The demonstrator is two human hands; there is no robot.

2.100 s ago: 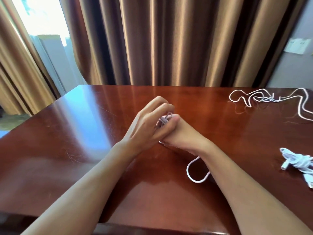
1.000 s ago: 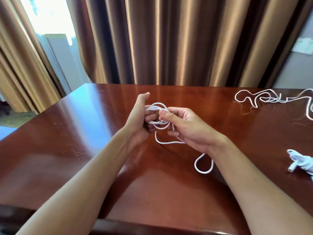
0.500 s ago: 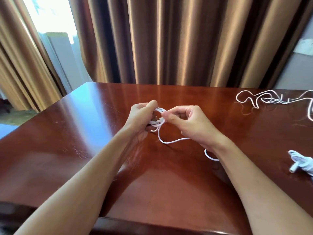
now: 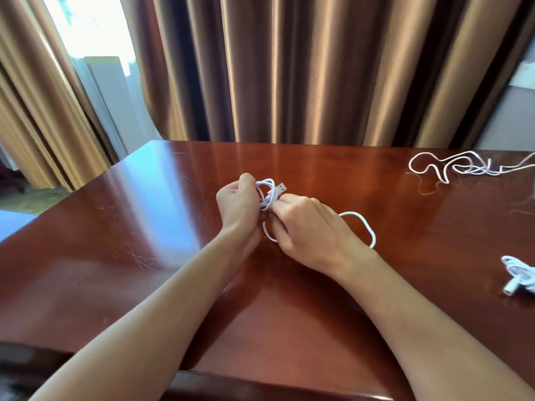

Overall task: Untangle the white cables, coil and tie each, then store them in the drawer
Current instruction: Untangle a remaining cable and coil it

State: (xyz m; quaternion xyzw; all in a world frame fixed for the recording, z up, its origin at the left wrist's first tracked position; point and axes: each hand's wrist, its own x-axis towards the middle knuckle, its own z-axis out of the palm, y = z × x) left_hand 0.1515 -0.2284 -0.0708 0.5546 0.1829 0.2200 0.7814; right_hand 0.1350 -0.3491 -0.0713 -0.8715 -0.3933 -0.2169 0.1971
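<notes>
My left hand grips a small coil of white cable above the middle of the table; a USB plug sticks out of the coil toward the right. Right beside it, my right hand pinches the same cable just below the coil. The free length runs under my right hand and loops out on its right side. A loose, tangled white cable lies at the far right of the table. A bundled white cable rests at the right edge. No drawer is in view.
The glossy red-brown table ends at its near edge just below my forearms. Brown curtains hang close behind the far edge, with a bright window gap at the left.
My hands have come closer together on the coil. The free length was wound in, so its loop now lies right of my right hand and the USB plug shows.
</notes>
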